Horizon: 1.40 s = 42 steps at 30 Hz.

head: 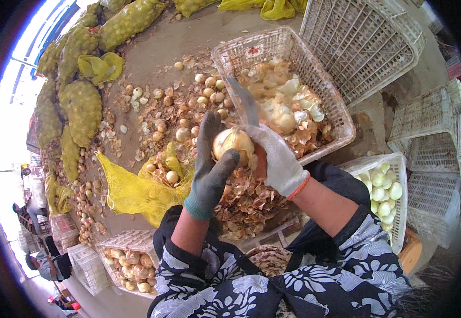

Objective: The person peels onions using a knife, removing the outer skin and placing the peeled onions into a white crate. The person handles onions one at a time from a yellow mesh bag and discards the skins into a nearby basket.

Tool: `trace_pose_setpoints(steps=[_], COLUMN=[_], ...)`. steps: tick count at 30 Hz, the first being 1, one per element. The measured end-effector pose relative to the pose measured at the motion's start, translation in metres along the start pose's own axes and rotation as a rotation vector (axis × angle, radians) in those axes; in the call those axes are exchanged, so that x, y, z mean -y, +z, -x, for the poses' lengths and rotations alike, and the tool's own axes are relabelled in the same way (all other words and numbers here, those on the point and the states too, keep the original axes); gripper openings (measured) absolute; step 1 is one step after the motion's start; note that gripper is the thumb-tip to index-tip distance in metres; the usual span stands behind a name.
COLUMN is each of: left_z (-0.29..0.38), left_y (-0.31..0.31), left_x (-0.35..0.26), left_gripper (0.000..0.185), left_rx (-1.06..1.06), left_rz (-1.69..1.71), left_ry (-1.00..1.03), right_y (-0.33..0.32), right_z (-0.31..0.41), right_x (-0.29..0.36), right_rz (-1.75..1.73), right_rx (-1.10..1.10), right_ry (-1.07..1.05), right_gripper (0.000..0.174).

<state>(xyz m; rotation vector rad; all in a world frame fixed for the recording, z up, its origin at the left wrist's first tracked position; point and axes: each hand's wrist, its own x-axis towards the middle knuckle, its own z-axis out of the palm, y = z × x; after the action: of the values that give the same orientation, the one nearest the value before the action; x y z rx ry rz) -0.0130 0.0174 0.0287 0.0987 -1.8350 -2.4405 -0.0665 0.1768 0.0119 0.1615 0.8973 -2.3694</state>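
Observation:
My left hand [210, 171], in a dark grey coated glove with a teal cuff, holds a yellow onion [233, 145] that has its papery skin on. Close against its right side is my right hand [276, 159], in a pale knit glove with an orange cuff edge, gripping a knife; the broad blade [247, 101] points up and away over the crate's edge. The knife's handle is mostly hidden by the hand. Beyond both hands, a dirty white plastic crate [329, 89] holds onion skins and an onion.
Peeled onions fill a white crate [400, 198] at right; unpeeled ones fill another [127, 238] at lower left. Loose onions [182, 134], skins and a yellow mesh bag [135, 190] lie on the floor. Full mesh sacks [80, 111] line the left. Empty crates [363, 43] stand right. Two people [49, 264] are far left.

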Motion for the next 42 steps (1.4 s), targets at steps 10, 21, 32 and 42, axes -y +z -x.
trace_pose_setpoints(steps=[10,21,32,42], left_z=[-0.002,-0.004,-0.004,-0.009], left_y=[-0.001,-0.039,-0.029,-0.015], left_x=[-0.003,-0.007,-0.015,-0.008], left_gripper=[0.099,0.073,0.075,0.068], left_rx=[0.062,-0.056,-0.041,-0.042], left_rz=[0.087,-0.044,-0.133,-0.178], left_ry=[-0.324,-0.368,-0.333,-0.239], right_y=[-0.003,-0.002,0.0,-0.008], right_z=[0.0,0.0,0.0,0.003], right_x=[0.02,0.034,0.033,0.04], right_rz=[0.947,1.606,1.735,1.812], right_rx=[-0.033,0.219,0.264,0.215], right_ry=[-0.289,-0.953,-0.928,-0.903], right_gripper=[0.02,0.025,0.02,0.025])
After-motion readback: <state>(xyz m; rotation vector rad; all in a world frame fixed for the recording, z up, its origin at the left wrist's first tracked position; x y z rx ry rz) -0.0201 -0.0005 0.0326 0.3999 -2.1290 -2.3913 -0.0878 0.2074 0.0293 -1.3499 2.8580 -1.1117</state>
